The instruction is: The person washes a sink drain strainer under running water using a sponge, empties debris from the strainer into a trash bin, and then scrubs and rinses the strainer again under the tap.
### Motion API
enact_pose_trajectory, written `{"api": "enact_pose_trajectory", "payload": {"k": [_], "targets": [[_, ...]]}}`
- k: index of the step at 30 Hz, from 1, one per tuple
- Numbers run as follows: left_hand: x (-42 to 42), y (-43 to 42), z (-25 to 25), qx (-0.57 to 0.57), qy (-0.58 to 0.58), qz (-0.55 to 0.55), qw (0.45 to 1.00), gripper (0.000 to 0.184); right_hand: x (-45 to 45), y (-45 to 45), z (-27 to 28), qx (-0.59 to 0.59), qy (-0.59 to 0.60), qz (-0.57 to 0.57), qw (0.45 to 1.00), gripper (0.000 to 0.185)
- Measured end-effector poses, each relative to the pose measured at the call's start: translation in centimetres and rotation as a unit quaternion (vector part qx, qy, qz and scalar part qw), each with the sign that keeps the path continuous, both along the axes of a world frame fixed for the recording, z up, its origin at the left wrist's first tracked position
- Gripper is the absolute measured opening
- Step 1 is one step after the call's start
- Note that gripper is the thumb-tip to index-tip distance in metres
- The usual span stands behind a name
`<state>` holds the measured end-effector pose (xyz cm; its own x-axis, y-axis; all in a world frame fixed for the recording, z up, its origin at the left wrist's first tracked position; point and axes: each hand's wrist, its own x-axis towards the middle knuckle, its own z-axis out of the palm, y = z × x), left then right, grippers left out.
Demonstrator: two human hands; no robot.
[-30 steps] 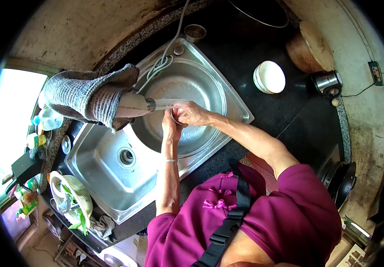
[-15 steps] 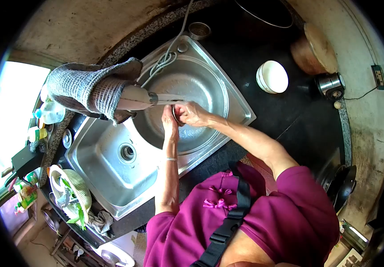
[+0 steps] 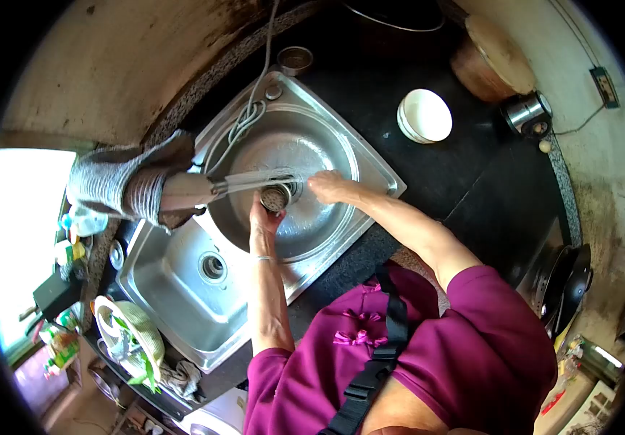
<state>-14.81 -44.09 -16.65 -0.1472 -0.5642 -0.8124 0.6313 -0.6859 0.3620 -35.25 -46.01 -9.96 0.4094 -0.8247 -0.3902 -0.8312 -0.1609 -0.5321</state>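
My left hand grips a round metal sink strainer with a perforated face, tilted upward. It is inside the large round basin, next to the drain. My right hand is closed at the right side of the water stream, apart from the strainer; whatever its fingers may hold is hidden. Water runs sideways across the view from the faucet, passing just beyond the strainer. A grey knitted cloth is wrapped around the faucet's base.
A smaller square basin adjoins at lower left. White stacked bowls stand on the black counter, near a brown pot and a metal appliance. A basket with greens sits left. A hose loops over the sink's edge.
My hands have moved apart: the right has gone rightward off the strainer, while the left has lowered and turned it so its perforated face shows. The whole view has shifted slightly.
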Motion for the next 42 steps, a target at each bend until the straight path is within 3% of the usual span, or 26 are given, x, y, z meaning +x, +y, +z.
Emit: {"api": "enact_pose_trajectory", "payload": {"k": [1,3,4,5,7,9,11,13,15,17,18,19,21,23,24,25,26,27,28,29,31,34,37,39,41,42], "targets": [[-0.5,-0.1,-0.1,-0.009,0.001,-0.021,1.000,0.038,0.2,0.2,0.9,0.023,0.075,0.021,0.997,0.027],[-1.3,-0.2,0.2,-0.021,0.106,-0.016,0.994,0.036,0.0,0.0,2.6,0.067,-0.011,-0.021,0.997,0.062],[-2.0,-0.5,-0.2,-0.048,0.154,-0.014,0.987,0.034,-0.3,0.3,3.5,0.080,-0.078,0.002,0.994,0.066],[-2.1,-0.5,-0.5,-0.037,0.200,-0.008,0.979,0.034,-0.3,0.8,2.7,-0.010,-0.121,0.039,0.992,0.051],[-2.7,-0.9,-0.9,-0.040,0.217,-0.026,0.975,0.035,-0.1,1.7,1.5,-0.090,-0.139,0.043,0.985,0.044],[-3.2,-1.2,-0.4,-0.069,0.248,-0.047,0.965,0.038,-0.1,1.4,0.3,-0.056,-0.107,0.065,0.991,0.032],[-3.9,-1.1,2.3,-0.052,0.130,-0.034,0.990,0.044,-0.4,1.4,-0.4,-0.089,-0.096,0.008,0.991,0.017],[-3.5,-0.6,3.5,-0.082,0.109,-0.075,0.988,0.036,-0.3,1.4,-0.1,-0.083,-0.105,-0.028,0.991,0.016],[-3.8,0.0,4.1,-0.203,-0.099,-0.146,0.963,0.026,-0.3,0.9,0.3,0.032,-0.133,-0.011,0.991,0.017],[-2.5,-0.2,3.9,-0.183,-0.159,-0.170,0.955,0.033,-0.1,0.7,-0.7,0.081,-0.145,0.025,0.986,0.021],[-2.2,-0.3,4.5,-0.310,-0.424,-0.246,0.814,0.037,0.2,1.1,-0.7,0.072,-0.127,0.014,0.989,0.022],[-2.0,-0.3,5.1,-0.403,-0.642,-0.293,0.583,0.040,0.7,1.2,-0.7,0.074,-0.066,0.014,0.995,0.028],[-0.9,-0.3,5.6,-0.433,-0.682,-0.263,0.527,0.043,1.2,1.5,-1.9,0.076,-0.004,0.016,0.997,0.034],[0.2,0.0,6.0,-0.442,-0.707,-0.280,0.475,0.042,0.9,2.3,-5.6,0.044,0.054,0.148,0.987,0.032],[0.7,0.1,5.9,-0.441,-0.709,-0.280,0.474,0.042,0.7,1.9,-4.9,0.087,0.083,0.198,0.973,0.025],[1.3,0.3,5.5,-0.438,-0.640,-0.239,0.584,0.043,0.4,2.1,-5.2,0.085,0.080,0.200,0.973,0.025],[1.8,0.6,5.1,-0.425,-0.559,-0.192,0.685,0.044,-0.2,2.7,-5.5,-0.063,0.051,0.139,0.987,0.021],[1.9,0.7,4.6,-0.381,-0.618,-0.155,0.670,0.043,-0.3,3.2,-5.7,-0.206,0.018,0.075,0.975,0.018],[1.9,0.9,4.5,-0.291,-0.450,-0.099,0.839,0.038,-0.9,0.8,0.3,0.076,0.040,0.103,0.991,0.018],[1.7,1.1,4.6,-0.185,-0.250,-0.033,0.950,0.034,-1.8,1.0,4.2,0.033,-0.023,0.090,0.995,0.021],[0.6,1.6,5.5,-0.119,-0.232,-0.109,0.959,0.025,-2.6,1.5,4.2,-0.202,-0.156,0.037,0.966,0.024],[-2.6,1.9,5.0,-0.089,-0.147,-0.160,0.972,0.028,-2.2,2.1,3.3,-0.282,-0.185,0.149,0.930,0.026],[-6.1,2.4,6.9,-0.069,-0.088,-0.176,0.978,0.044,-3.6,1.9,4.2,-0.088,-0.047,0.193,0.976,0.017],[-6.2,2.6,7.2,-0.135,0.059,-0.180,0.973,0.050,-5.2,1.3,4.7,-0.141,-0.064,0.194,0.969,0.013],[-6.4,3.1,10.6,-0.168,0.088,-0.112,0.976,0.045,-6.1,0.4,6.4,-0.160,-0.027,0.171,0.972,0.008],[-5.8,3.4,10.5,-0.155,0.057,-0.097,0.982,0.054,-6.9,-0.6,7.0,-0.217,-0.031,0.156,0.963,0.009]]}}
